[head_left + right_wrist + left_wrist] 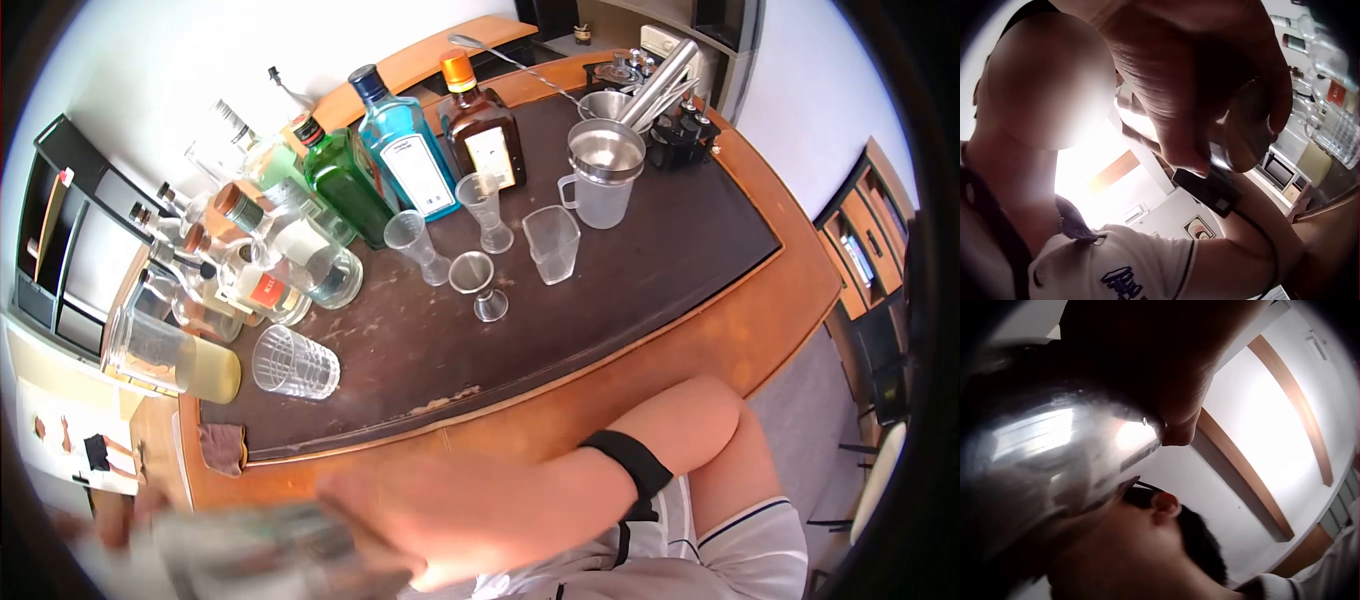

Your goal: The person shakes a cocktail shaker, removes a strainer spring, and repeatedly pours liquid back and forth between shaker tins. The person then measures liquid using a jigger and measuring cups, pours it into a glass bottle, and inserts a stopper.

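Blurred in the lower left of the head view, a silver metal cocktail shaker [260, 555] is held up close to the body, in front of the table's near edge. My right hand [430, 515] grips one end of it, fingers curled round the metal in the right wrist view. My left hand [1172, 369] holds the shaker's shiny rounded body [1066, 450], which fills much of the left wrist view. On the table near the shaker stands a cut-pattern glass [295, 362].
Left and behind stand several bottles, with a green bottle [345, 185], a blue bottle [410, 155] and a brown bottle [485, 130]. A metal jigger [480, 285], small glasses, a frosted mug [603, 205], a pitcher [205, 370] and a folded cloth [222, 448] are nearer.
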### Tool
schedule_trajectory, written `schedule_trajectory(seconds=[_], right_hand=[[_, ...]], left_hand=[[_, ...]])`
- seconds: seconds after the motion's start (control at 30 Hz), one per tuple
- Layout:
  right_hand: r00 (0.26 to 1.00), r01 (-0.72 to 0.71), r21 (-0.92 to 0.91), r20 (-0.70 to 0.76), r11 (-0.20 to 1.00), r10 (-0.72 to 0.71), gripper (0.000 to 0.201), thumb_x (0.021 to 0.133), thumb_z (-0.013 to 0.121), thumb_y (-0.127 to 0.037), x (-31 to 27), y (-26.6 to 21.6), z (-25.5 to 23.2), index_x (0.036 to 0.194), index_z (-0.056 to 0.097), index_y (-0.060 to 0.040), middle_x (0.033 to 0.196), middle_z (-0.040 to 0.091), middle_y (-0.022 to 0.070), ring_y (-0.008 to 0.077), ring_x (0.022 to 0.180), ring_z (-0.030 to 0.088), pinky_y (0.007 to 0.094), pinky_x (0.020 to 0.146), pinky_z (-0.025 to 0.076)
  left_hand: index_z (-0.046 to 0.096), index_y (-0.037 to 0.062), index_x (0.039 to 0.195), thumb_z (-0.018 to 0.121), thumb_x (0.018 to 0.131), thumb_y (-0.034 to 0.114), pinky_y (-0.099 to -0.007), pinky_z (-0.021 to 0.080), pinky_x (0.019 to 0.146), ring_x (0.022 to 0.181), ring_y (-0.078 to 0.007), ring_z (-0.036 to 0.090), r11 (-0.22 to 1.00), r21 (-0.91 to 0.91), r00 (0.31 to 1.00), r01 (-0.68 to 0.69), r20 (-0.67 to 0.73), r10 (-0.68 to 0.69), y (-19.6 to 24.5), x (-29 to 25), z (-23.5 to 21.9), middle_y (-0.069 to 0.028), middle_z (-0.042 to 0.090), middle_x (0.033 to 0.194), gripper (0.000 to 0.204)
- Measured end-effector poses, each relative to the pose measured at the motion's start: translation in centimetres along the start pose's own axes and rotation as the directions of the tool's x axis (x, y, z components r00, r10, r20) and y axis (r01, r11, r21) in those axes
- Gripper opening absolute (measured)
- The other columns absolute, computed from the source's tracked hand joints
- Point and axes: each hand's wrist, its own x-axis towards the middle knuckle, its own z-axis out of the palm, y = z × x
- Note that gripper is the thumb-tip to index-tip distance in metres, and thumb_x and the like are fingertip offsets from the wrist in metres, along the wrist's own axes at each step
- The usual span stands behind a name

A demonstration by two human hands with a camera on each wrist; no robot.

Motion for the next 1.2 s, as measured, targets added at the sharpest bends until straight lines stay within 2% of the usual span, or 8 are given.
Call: schedule_trajectory(seconds=[0.13, 0.27, 0.33, 0.8, 0.87, 1.0, 1.03, 1.2], right_hand=[[0.981, 0.191, -0.264, 0.01, 0.945, -0.195, 0.043, 0.087, 0.063, -0.009, -0.3, 0.1, 1.2, 0.123, 0.044, 0.0038, 0.092, 0.061, 0.0196, 0.0382, 0.086, 0.066, 0.0438, 0.072, 0.052], [0.964, -0.205, -0.042, 0.163, 0.978, 0.209, 0.046, 0.09, 0.057, -0.016, 0.6, 0.3, -0.9, 0.127, 0.043, 0.0056, 0.097, 0.06, 0.0193, 0.0366, 0.09, 0.065, 0.0415, 0.078, 0.053], [0.929, 0.289, -0.303, -0.139, 0.908, -0.342, 0.061, 0.07, 0.075, -0.002, -0.6, 0.7, 0.7, 0.12, 0.044, 0.0128, 0.086, 0.061, 0.0236, 0.0427, 0.08, 0.065, 0.0478, 0.069, 0.051], [0.949, 0.286, -0.087, -0.111, 0.954, -0.295, 0.059, 0.071, 0.069, 0.001, -0.5, 0.9, 0.9, 0.122, 0.042, 0.0132, 0.091, 0.062, 0.0253, 0.0434, 0.082, 0.065, 0.0467, 0.069, 0.051], [0.978, -0.098, -0.09, 0.178, 0.991, 0.112, 0.045, 0.085, 0.067, -0.011, -0.3, -0.6, -1.1, 0.122, 0.045, 0.0013, 0.101, 0.058, 0.0214, 0.0402, 0.092, 0.064, 0.0456, 0.074, 0.051], [0.997, 0.07, -0.247, -0.019, 0.967, -0.077, 0.023, 0.09, 0.068, -0.019, -0.7, -0.9, 1.4, 0.104, 0.058, -0.004, 0.095, 0.069, 0.0141, 0.0264, 0.086, 0.07, 0.044, 0.073, 0.05], [0.952, 0.298, 0.041, -0.084, 0.954, -0.293, 0.056, 0.075, 0.07, -0.003, -0.5, 2.2, 2.4, 0.122, 0.042, 0.0065, 0.093, 0.061, 0.0263, 0.0467, 0.091, 0.062, 0.0492, 0.074, 0.051], [0.997, 0.04, 0.094, -0.064, 0.995, -0.035, 0.075, 0.069, 0.082, -0.008, 1.3, 3.5, 1.9, 0.128, 0.037, 0.006, 0.092, 0.066, 0.0252, 0.0431, 0.09, 0.067, 0.0461, 0.076, 0.054]], left_hand=[[0.043, 0.0169, 0.148, 0.051, 0.093, 0.067, -0.044, 0.036, 0.106, 0.125, -0.0296, 0.045, 1.0, -0.003, 0.999, 0.008, -0.042, -0.008, -1.0, 0.2, -0.2, -0.0143, 0.053, 0.134, 0.075], [0.042, 0.0151, 0.149, 0.05, 0.093, 0.067, -0.0444, 0.036, 0.107, 0.127, -0.0301, 0.045, 1.0, 0.015, 0.997, 0.016, -0.078, -0.015, -1.1, 0.6, 0.2, -0.015, 0.052, 0.136, 0.077], [0.041, 0.0142, 0.149, 0.049, 0.093, 0.067, -0.0446, 0.036, 0.108, 0.127, -0.0304, 0.045, 1.0, 0.005, 0.995, 0.016, -0.098, -0.015, -2.2, 0.8, -0.2, -0.0153, 0.051, 0.137, 0.078], [0.037, 0.0079, 0.151, 0.046, 0.093, 0.068, -0.0459, 0.034, 0.112, 0.132, -0.0321, 0.044, 0.999, 0.02, 0.964, 0.048, -0.263, -0.041, -3.9, 1.6, 1.3, -0.0177, 0.048, 0.142, 0.084], [0.036, 0.007, 0.151, 0.046, 0.093, 0.068, -0.0461, 0.034, 0.113, 0.132, -0.0324, 0.044, 0.999, 0.023, 0.961, 0.047, -0.274, -0.039, -4.4, 2.1, 1.2, -0.018, 0.047, 0.142, 0.085], [0.035, 0.0052, 0.152, 0.045, 0.093, 0.068, -0.0465, 0.034, 0.114, 0.133, -0.0329, 0.044, 0.999, 0.016, 0.947, 0.043, -0.318, -0.036, -5.8, 2.9, 1.6, -0.0187, 0.046, 0.144, 0.087], [0.035, 0.0047, 0.152, 0.044, 0.093, 0.068, -0.0466, 0.034, 0.115, 0.134, -0.033, 0.044, 0.999, 0.021, 0.944, 0.04, -0.329, -0.031, -5.8, 3.1, 1.9, -0.0189, 0.046, 0.144, 0.087], [0.033, 0.0025, 0.153, 0.043, 0.093, 0.069, -0.047, 0.033, 0.116, 0.135, -0.0336, 0.044, 0.998, 0.061, 0.924, -0.004, -0.381, 0.027, -6.4, 3.8, 3.4, -0.0197, 0.045, 0.146, 0.089]])
